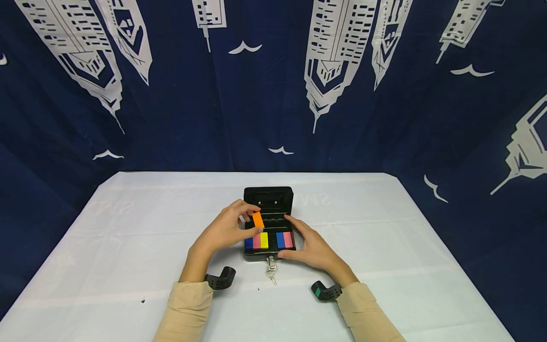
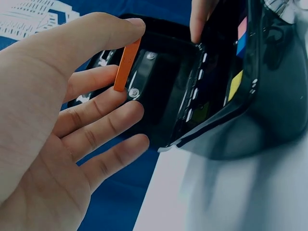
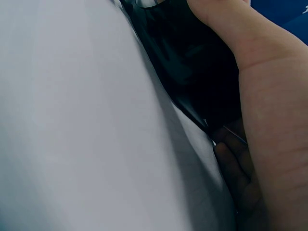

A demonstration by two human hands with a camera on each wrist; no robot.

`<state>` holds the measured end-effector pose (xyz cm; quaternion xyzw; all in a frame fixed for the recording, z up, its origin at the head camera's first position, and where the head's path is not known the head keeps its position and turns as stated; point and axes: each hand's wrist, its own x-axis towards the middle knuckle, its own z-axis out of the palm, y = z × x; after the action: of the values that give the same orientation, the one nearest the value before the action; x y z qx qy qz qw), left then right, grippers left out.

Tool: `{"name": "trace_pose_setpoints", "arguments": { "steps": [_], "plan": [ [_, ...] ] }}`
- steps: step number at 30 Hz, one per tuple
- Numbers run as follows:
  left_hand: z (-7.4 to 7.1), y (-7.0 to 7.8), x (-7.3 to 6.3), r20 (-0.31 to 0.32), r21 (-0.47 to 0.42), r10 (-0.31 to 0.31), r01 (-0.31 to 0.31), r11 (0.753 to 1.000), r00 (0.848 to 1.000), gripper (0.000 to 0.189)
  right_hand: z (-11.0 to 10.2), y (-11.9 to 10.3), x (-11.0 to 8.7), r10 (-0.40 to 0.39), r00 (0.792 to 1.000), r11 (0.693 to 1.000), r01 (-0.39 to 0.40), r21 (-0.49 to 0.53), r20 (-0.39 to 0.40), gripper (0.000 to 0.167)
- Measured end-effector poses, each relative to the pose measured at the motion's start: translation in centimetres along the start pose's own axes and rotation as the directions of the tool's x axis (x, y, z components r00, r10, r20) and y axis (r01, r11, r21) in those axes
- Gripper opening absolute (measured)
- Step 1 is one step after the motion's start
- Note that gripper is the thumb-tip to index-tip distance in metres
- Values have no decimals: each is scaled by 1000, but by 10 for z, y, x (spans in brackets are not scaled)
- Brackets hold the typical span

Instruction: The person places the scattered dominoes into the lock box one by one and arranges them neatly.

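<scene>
A black cash box (image 1: 255, 257) stands on the table with its lid (image 1: 268, 194) raised at the back. Between thumb and fingertips my left hand (image 1: 222, 229) pinches a flat orange block (image 1: 258, 220), held tilted over the left part of the box. The other left fingers spread loosely in the left wrist view. My right hand (image 1: 314, 247) grips the box's right side, thumb at the front edge and fingers toward the hinge. Inside, blue, pink and yellow blocks (image 1: 264, 240) sit at the left; a blue and a pink block (image 1: 288, 239) sit at the right.
Keys (image 1: 271, 275) hang from the lock at the box's front. White cloth covers the table (image 1: 128, 256), with a small dark speck (image 1: 143, 301) at the left. A navy curtain (image 1: 256, 104) rises behind. Each wrist wears a black band (image 1: 221, 279).
</scene>
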<state>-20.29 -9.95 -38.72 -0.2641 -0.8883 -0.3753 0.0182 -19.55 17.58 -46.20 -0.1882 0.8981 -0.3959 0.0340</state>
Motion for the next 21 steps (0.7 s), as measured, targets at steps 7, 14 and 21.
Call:
{"name": "trace_pose_setpoints", "arguments": {
  "steps": [7, 14, 21],
  "plan": [
    [11, -1, 4, 18, -26, 37, -36, 999, 999, 48, 0, 0, 0, -4, 1000, 1000, 4, 10, 1, 105],
    [21, -2, 7, 32, 3, 21, -21, 1000, 999, 47, -1, -1, 0, -8, 1000, 1000, 8, 9, -1, 105],
    [31, -1, 9, 57, 29, 22, -24, 999, 998, 47, -1, -1, 0, -4, 1000, 1000, 4, 9, 0, 104]
  ]
}}
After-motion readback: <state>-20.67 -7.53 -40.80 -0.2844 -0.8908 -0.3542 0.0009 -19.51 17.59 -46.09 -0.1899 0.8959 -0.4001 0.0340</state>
